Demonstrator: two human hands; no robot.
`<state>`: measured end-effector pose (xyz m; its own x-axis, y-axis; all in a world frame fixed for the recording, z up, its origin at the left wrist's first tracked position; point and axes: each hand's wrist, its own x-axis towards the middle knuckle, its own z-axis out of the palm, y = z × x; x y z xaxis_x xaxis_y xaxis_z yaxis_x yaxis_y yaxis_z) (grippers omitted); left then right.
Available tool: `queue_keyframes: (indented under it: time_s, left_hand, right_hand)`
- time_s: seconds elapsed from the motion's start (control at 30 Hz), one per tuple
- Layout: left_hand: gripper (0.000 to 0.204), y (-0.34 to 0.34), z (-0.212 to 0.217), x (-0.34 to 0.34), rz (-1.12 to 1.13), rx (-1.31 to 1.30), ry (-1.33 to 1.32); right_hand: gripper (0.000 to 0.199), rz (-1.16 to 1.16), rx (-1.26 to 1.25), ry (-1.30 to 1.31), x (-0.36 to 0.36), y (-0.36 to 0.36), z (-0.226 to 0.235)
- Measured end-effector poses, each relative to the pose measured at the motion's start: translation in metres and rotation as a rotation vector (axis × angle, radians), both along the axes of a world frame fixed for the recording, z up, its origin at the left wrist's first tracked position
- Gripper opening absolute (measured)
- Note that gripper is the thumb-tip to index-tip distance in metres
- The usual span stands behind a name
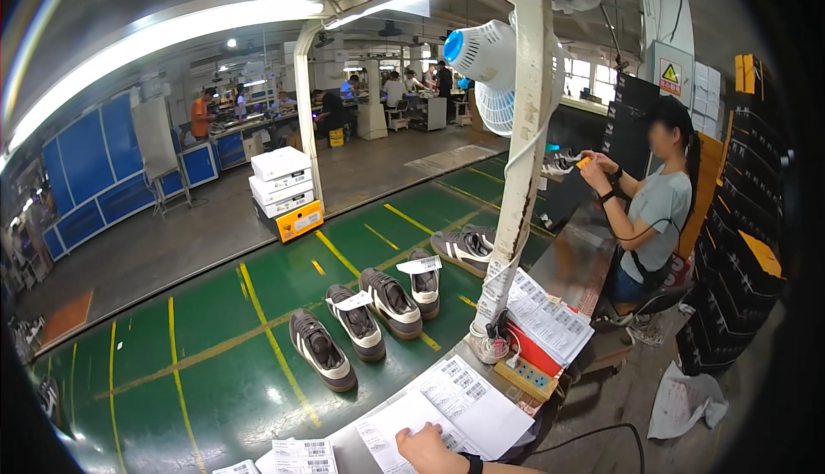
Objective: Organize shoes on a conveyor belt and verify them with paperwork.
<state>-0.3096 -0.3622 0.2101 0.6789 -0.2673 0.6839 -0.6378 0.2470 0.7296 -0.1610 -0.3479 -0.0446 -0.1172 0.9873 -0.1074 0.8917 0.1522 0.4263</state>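
Note:
My right hand [425, 449] comes in at the lower edge, a black band on its wrist. Its fingers are bent and pressed together on a white sheet of printed labels [387, 422]; the fingertips are partly hidden. My left hand is out of view. Beside that sheet lies a second label sheet [481, 414], partly printed with barcodes. Just beyond, several dark sneakers with white sides stand on the green conveyor belt [215, 371]. The nearest sneaker [322, 349] has no tag, while white labels [352, 300] lie on two others.
A post [520, 173] with a fan [494, 70] rises at the right, beside a power strip [526, 378] and a paper stack [548, 319]. Shoe boxes [284, 183] stand at the belt's far edge. A co-worker [657, 207] sits at right, holding something orange, near stacked black boxes [730, 242].

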Motion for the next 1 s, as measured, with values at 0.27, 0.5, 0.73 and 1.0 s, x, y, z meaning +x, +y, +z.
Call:
queue_keyframes:
  time_s: [0.27,0.5,0.73,1.0]
  left_hand:
    - [0.035,-0.004,0.016,0.003,0.000,-0.040,-0.034]
    - [0.031,-0.008,0.006,-0.009,0.162,0.075,-0.183]
    - [0.027,-0.031,0.002,-0.017,0.749,0.040,-0.580]
    - [0.027,0.001,0.012,-0.031,0.609,0.449,-0.601]
  right_hand:
    - [0.051,0.101,0.000,0.048,-0.006,0.003,0.035]
    - [0.055,0.086,-0.314,0.610,0.013,0.009,0.105]
    - [0.063,0.200,-0.096,0.746,-0.002,-0.002,0.158]
    - [0.065,0.599,0.053,0.903,-0.023,0.009,0.196]
